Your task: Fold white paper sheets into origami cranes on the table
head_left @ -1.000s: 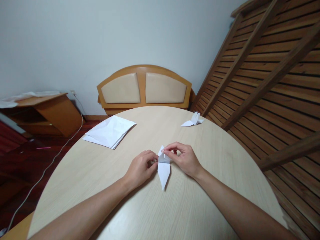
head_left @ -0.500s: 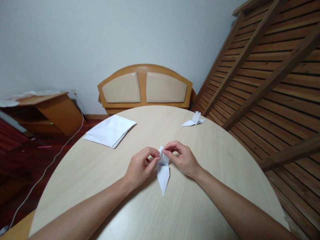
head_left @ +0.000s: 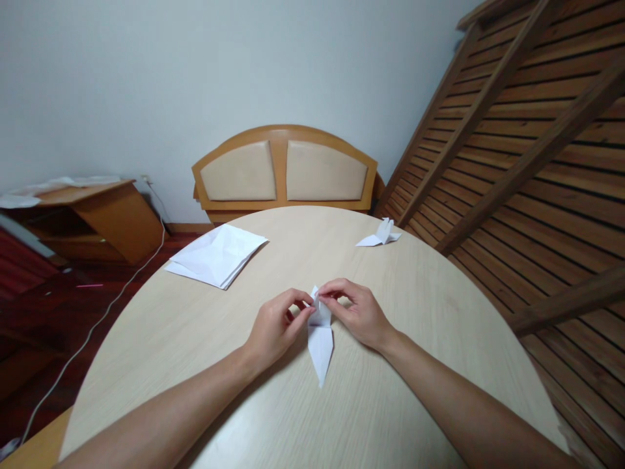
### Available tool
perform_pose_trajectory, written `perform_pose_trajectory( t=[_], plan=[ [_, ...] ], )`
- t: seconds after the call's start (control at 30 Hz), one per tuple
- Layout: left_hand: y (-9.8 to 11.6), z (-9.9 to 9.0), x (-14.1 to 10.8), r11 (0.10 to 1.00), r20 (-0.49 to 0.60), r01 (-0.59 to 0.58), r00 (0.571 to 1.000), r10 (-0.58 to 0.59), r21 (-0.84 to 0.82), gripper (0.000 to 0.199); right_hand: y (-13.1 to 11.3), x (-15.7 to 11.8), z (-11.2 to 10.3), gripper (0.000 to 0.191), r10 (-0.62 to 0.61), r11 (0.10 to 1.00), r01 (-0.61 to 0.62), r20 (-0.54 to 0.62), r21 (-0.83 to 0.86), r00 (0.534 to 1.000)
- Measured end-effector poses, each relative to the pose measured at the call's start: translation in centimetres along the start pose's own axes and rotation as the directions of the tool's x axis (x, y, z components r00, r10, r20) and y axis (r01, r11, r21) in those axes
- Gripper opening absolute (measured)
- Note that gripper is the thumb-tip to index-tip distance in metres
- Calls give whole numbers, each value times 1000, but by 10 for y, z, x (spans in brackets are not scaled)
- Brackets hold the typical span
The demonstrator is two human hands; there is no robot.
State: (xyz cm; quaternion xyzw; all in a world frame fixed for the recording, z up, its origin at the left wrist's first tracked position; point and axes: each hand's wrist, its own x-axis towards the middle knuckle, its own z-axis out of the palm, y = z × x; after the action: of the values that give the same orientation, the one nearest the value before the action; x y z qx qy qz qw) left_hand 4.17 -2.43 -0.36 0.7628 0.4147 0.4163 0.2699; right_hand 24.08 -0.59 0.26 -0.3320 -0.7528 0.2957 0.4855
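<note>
A piece of folded white paper (head_left: 320, 352) lies in the middle of the round table, one long pointed flap toward me and a crease across its middle. My left hand (head_left: 280, 322) pinches its upper part from the left between thumb and fingertips. From the right, my right hand (head_left: 356, 312) pinches the same part close to the far tip. The fingertips of both hands nearly meet and cover some of the folds there.
A stack of white paper sheets (head_left: 217, 254) sits at the table's far left. On the far right stands a folded paper crane (head_left: 383, 234). Beyond the pale round table (head_left: 400, 404) are a padded headboard (head_left: 283, 169) and a leaning slatted wooden frame (head_left: 527, 150).
Both hands keep their pinch on the folded paper with barely any movement. The paper's near point has shifted very slightly toward me.
</note>
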Motion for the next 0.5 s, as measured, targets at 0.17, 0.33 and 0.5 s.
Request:
perform_pose_trajectory(
  t=[0.17, 0.33, 0.5],
  plan=[
    [1, 0, 1, 1000, 7, -10, 1000, 10, 1, 9, -1, 1, -1, 11, -42, 999, 42, 16, -16, 999],
    [2, 0, 1, 999, 5, -9, 1000, 9, -32, 8, -1, 1, -4, 19, -112, 994, 112, 62, 4, 992],
    [1, -1, 2, 998, 28, 9, 1000, -7, -69, 11, -1, 1, -2, 16, -112, 994, 111, 66, 6, 992]
  ],
)
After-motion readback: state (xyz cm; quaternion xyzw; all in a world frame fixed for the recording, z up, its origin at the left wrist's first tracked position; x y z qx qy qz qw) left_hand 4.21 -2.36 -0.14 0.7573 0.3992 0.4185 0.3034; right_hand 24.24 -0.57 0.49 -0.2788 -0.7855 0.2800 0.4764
